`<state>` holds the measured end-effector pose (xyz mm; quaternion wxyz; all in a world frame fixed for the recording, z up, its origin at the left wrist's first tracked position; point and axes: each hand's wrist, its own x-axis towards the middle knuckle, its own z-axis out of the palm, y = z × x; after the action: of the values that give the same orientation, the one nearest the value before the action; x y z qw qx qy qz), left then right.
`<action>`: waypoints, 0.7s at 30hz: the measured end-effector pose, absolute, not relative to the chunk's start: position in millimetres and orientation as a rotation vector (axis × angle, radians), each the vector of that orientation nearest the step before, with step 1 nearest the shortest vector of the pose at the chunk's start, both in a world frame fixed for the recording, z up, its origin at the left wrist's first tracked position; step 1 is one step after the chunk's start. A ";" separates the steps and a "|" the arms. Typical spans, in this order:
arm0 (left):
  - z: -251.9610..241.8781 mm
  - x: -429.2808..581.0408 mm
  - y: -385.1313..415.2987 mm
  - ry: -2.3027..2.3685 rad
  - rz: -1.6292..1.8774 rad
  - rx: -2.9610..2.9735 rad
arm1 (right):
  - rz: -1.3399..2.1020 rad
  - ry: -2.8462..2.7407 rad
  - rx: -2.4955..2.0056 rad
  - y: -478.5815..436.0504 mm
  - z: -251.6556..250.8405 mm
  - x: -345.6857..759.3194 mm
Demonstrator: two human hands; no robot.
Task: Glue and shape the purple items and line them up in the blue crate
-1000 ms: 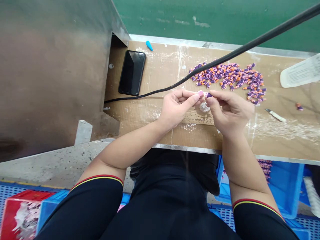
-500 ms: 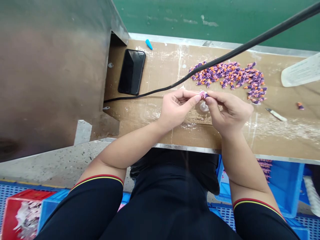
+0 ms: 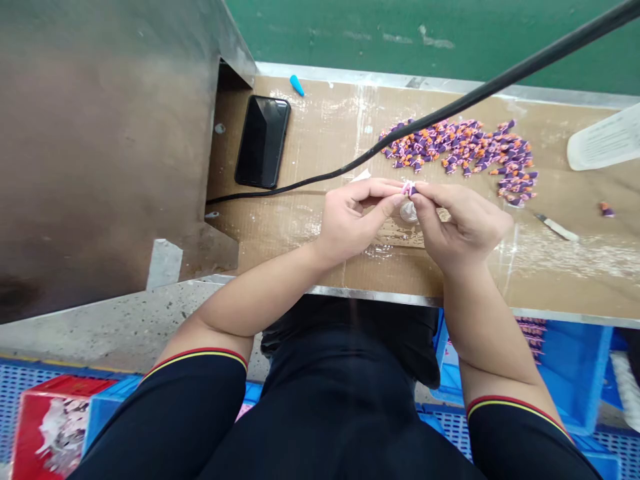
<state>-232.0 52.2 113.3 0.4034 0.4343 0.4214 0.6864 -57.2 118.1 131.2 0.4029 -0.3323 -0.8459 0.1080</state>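
Between my two hands is a small purple and pink figure piece [image 3: 409,189], mostly covered by fingertips. My left hand [image 3: 353,217] pinches its pink left side with thumb and forefinger. On the purple right side, the thumb and forefinger of my right hand [image 3: 457,223] are closed too. Just below the fingertips a small round dish of white paste [image 3: 409,211] stands on the cardboard. Beyond my hands lies a pile of similar purple, pink and orange pieces [image 3: 465,147].
A black cable [image 3: 360,160] crosses above the cardboard-covered bench [image 3: 320,133]. Left are a phone [image 3: 263,142] and a blue cap [image 3: 297,85]. Right are a craft knife [image 3: 557,227], a single piece [image 3: 607,210] and a white container [image 3: 603,140]. A metal box [image 3: 100,147] flanks the bench.
Pink strands now show around the held piece, where a rounded pink part showed at the left fingertips before. Both hands stay in nearly the same place; the view has shifted slightly.
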 end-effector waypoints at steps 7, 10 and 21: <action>106.3 -232.8 53.9 1.064 1.783 1.158 | 0.247 -2.148 -0.783 117.9 126.1 -57.3; 108.4 -232.9 52.5 1.062 1.771 1.172 | 0.174 -2.158 -0.778 117.0 127.8 -56.9; 104.6 -229.0 49.2 1.089 1.801 1.127 | 0.126 -2.151 -0.723 114.5 122.8 -56.9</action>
<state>-229.0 49.2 104.6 0.3684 0.4391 0.4239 0.7013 -56.9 114.5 122.8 0.4211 -0.2885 -0.8584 0.0502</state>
